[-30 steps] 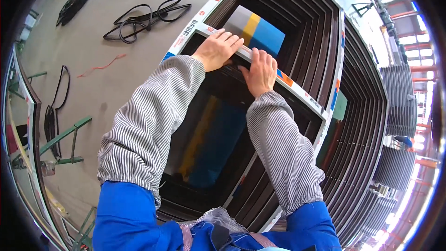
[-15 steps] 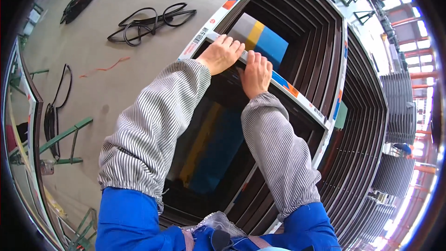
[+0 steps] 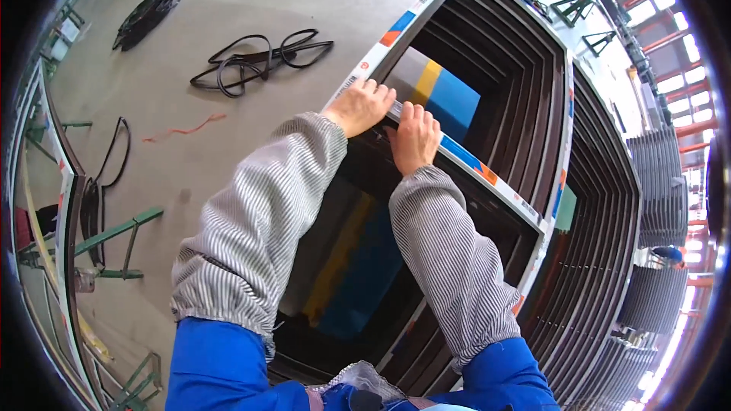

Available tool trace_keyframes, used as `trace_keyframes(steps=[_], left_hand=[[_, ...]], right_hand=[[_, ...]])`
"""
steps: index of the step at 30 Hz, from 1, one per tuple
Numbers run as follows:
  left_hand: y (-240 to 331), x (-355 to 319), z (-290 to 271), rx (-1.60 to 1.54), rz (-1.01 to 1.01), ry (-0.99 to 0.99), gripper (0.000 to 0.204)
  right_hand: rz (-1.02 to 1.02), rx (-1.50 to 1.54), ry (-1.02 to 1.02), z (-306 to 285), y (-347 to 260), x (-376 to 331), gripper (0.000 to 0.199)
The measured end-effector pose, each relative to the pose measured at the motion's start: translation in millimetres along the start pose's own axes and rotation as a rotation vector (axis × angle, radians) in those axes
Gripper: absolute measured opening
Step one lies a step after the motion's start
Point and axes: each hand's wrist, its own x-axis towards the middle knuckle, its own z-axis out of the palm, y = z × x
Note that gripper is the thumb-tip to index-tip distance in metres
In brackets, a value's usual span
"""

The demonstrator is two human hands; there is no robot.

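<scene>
My left hand (image 3: 358,110) has its fingers bent over the crossbar of a dark window frame (image 3: 525,215), near the bar's left corner. Close beside it, my right hand (image 3: 416,139) grips the same bar, fingers over the far side and thumb on the near side. White film with blue and orange patches covers the bar's face. The frame lies on top of several similar dark frames (image 3: 509,106). Through their openings a grey, yellow and blue panel (image 3: 455,100) shows. Striped sleeves cover both my forearms.
Another stack of dark frames (image 3: 594,259) stands to the right. Black straps (image 3: 263,65) lie looped on the floor (image 3: 251,133) at left, with a red strip (image 3: 185,129) nearby. A green metal stand (image 3: 122,232) and a leaning frame (image 3: 68,213) are at far left.
The view has shifted, so the floor, straps and frames sit lower and slightly farther right. Both hands stay on the crossbar with little change in grip.
</scene>
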Motion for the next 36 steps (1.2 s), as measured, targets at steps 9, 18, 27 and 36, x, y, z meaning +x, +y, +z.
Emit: trace_keyframes(steps=[9,18,27,36], left_hand=[[-3,-1,-9,0.02,0.043,0.119,0.026],[-2,3,5,0.129,0.036,-0.01,0.012],[-5,-4,8,0.085,-0.047,0.121,0.017],[-16,-1,-5,-0.023,-0.08,-0.145,0.012]], right_hand=[[0.032,-0.025,0.038,4,-8,3,0.049],[-0.037,0.068,0.081,8,-9,10,0.045],[0.034,-0.047,-0.013,12,-19,11,0.054],[0.035,0.017,0.005,11,-22,18,0.046]])
